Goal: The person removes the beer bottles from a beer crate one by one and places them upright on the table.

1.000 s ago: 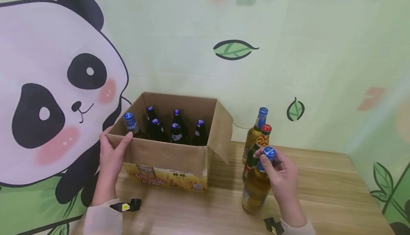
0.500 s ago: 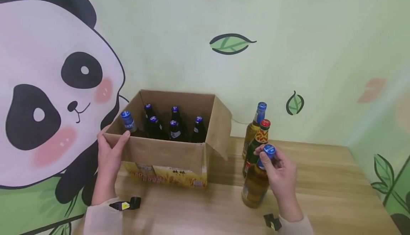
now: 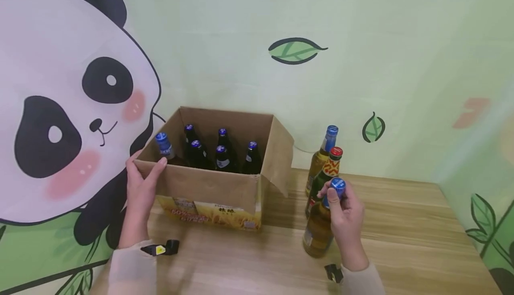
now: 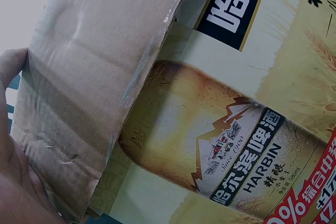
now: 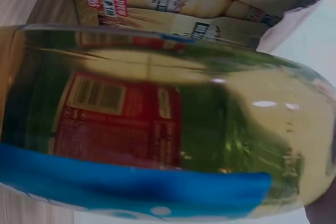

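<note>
A cardboard box (image 3: 209, 188) with yellow beer print stands on the table. My left hand (image 3: 140, 188) grips its near left corner, thumb over the front flap (image 4: 89, 72). Several dark beer bottles (image 3: 221, 159) with blue caps stand inside, and a bottle with blue neck foil (image 3: 163, 144) is in the left corner beside my thumb. Right of the box, my right hand (image 3: 347, 219) pinches the neck of an amber beer bottle (image 3: 317, 234), which stands slightly tilted. The right wrist view shows its glass (image 5: 210, 103) close up; most of that hand is hidden there.
Behind the held bottle stand a green bottle (image 3: 318, 190) with a red cap and another amber bottle (image 3: 319, 163) with blue foil. The box's right flap (image 3: 279, 156) sticks outward towards them. A panda-printed wall (image 3: 225, 63) rises behind the wooden table (image 3: 401, 223).
The head view has shifted slightly. My right wrist has swung a little to the left, fingers still on the bottle's neck. My left hand keeps its grip on the box.
</note>
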`<state>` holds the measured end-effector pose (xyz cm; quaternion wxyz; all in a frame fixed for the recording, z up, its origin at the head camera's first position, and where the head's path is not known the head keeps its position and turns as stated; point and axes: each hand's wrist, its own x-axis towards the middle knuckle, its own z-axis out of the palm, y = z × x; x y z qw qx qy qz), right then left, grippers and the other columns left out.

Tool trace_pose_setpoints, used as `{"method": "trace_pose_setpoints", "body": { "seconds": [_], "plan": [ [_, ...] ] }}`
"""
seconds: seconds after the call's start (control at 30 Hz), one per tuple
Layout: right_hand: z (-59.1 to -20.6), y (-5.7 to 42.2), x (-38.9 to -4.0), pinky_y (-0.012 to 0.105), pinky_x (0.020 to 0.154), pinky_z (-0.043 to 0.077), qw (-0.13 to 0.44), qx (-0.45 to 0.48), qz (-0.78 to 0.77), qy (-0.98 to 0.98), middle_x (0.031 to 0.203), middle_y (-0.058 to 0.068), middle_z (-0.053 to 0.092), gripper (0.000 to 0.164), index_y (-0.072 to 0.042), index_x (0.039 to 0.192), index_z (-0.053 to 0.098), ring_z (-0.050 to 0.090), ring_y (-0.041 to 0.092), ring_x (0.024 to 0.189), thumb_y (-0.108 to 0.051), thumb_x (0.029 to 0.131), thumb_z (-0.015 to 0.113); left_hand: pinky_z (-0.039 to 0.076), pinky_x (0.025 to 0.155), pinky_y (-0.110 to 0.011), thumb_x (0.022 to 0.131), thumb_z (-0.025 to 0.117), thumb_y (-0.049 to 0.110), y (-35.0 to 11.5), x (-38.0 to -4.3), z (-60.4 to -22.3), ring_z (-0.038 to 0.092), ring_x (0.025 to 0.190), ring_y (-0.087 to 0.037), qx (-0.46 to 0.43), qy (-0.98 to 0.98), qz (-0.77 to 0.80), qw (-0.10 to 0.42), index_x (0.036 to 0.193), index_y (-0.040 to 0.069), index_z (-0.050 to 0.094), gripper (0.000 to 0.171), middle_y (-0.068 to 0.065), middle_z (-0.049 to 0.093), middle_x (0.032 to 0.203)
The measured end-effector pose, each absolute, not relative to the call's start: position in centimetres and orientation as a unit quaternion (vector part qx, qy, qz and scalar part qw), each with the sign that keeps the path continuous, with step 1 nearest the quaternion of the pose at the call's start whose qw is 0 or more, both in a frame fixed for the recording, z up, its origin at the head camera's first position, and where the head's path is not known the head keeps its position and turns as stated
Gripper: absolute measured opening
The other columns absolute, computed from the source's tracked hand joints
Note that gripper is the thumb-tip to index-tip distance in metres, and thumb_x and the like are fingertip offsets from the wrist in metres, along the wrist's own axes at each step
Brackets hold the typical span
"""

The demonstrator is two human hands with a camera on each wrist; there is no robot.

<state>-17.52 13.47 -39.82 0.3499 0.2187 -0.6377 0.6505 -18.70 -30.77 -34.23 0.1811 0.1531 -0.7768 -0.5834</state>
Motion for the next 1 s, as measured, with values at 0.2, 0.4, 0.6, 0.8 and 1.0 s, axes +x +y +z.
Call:
{"method": "trace_pose_setpoints", "body": {
  "seconds": [0.2,0.4,0.6,0.8,1.0],
  "plan": [
    [-40.0,13.2,-18.2,0.02,0.07,0.055,0.373,0.222,0.644,-0.63,0.083,0.024,0.06,0.01,0.016,0.1,0.059,0.063,0.016,0.074,0.015,0.098,0.05,0.021,0.115,-0.064,0.086,0.068,0.062,-30.7,-18.8,-34.2,0.03,0.141,-0.031,0.154,-0.777,-0.583,0.179,0.154,0.038,0.019,0.087,-0.003,0.028,0.159],
    [-39.9,13.1,-18.6,0.019,0.07,0.055,0.378,0.229,0.647,-0.621,0.082,0.023,0.06,0.01,0.017,0.099,0.059,0.063,0.014,0.074,0.013,0.098,0.05,0.021,0.114,-0.064,0.086,0.067,0.063,-30.7,-18.9,-34.2,0.03,0.141,-0.032,0.154,-0.78,-0.58,0.177,0.154,0.036,0.02,0.087,-0.004,0.028,0.159],
    [-39.9,13.1,-18.6,0.019,0.071,0.055,0.377,0.237,0.645,-0.621,0.083,0.022,0.061,0.009,0.017,0.099,0.059,0.063,0.014,0.074,0.012,0.098,0.051,0.022,0.114,-0.065,0.087,0.067,0.062,-30.7,-18.6,-34.1,0.03,0.141,-0.033,0.156,-0.78,-0.58,0.175,0.155,0.035,0.019,0.087,-0.006,0.028,0.159],
    [-40.1,13.3,-18.5,0.019,0.071,0.055,0.372,0.238,0.646,-0.623,0.083,0.022,0.061,0.009,0.017,0.1,0.059,0.064,0.014,0.075,0.016,0.097,0.051,0.023,0.114,-0.064,0.088,0.067,0.062,-30.7,-18.6,-34.2,0.03,0.14,-0.033,0.161,-0.78,-0.58,0.172,0.155,0.036,0.018,0.087,-0.006,0.027,0.159],
    [-40.4,13.5,-18.9,0.019,0.071,0.056,0.372,0.239,0.647,-0.621,0.083,0.023,0.062,0.011,0.016,0.102,0.061,0.065,0.014,0.075,0.017,0.095,0.052,0.024,0.113,-0.065,0.087,0.067,0.062,-30.6,-18.5,-34.2,0.03,0.14,-0.033,0.156,-0.777,-0.584,0.177,0.154,0.036,0.019,0.087,-0.006,0.028,0.158]
  ]
}}
